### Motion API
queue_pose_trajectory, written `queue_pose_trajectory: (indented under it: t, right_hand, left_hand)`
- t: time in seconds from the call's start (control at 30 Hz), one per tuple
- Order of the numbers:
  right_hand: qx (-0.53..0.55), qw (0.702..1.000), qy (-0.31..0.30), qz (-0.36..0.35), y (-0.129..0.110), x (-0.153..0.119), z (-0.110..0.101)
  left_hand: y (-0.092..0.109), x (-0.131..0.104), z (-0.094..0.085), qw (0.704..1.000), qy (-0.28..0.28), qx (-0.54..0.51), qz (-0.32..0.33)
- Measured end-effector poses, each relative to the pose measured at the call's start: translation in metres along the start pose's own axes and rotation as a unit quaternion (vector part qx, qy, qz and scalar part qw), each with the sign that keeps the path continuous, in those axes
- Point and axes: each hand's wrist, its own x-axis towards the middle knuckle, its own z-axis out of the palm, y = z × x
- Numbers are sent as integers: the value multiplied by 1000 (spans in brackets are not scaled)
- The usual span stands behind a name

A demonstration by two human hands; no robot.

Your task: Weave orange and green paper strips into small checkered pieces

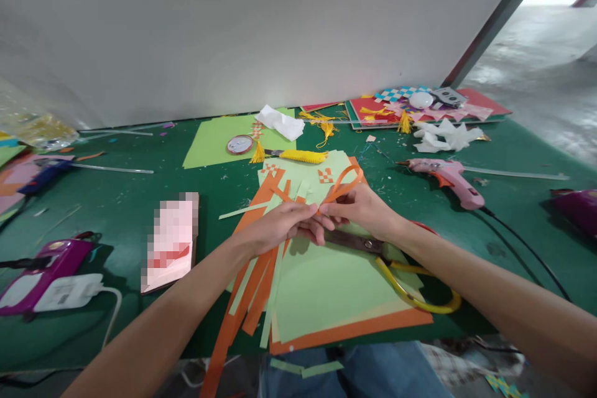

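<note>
My left hand [286, 224] and my right hand [359, 204] meet over the paper pile, fingertips pinched together. Between them is a narrow orange paper strip [342, 188], bent into a loop above my right hand. Under my hands lie pale green paper sheets [336, 286] with orange sheets [364, 331] beneath. Loose orange paper strips [252, 286] and green strips [275, 298] fan out under my left forearm. Scissors with yellow handles [433, 308] lie below my right wrist, their blades partly covered by my hand. Small orange-and-white woven paper pieces [325, 175] rest just beyond.
A yellow utility knife [303, 156], a tape roll [240, 144] and white tissue [280, 123] lie behind. A pink glue gun [448, 177] with its cord is on the right. At left are a phone [172, 239], a purple power strip [56, 270] and a blue glue gun [46, 175].
</note>
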Motion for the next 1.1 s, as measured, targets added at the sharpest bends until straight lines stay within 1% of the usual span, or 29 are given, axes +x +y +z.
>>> queue_pose_trajectory:
  t: [0.17,0.4,0.53,0.63,0.83,0.97,1.1]
  right_hand:
    - [-17,1000,1,2,1,-1,-1]
    - [-7,1000,-2,-1,-1,-1,0]
    - [-22,1000,17,10,2,0,-1]
    - [-4,1000,22,14,2,0,-1]
    - [19,1000,10,15,-6,0,2]
    - [24,1000,10,14,-6,0,3]
    - [20,999,14,23,-6,0,3]
  left_hand:
    - [0,0,-1,1000,-2,11,3]
    - [-1,0,-1,1000,0,11,3]
    - [-1,0,2,1000,19,17,17]
    - [-1,-1,5,998,32,43,32]
    - [3,-2,8,989,39,127,66]
    - [5,-2,10,981,46,174,69]
    - [5,-3,10,978,50,189,65]
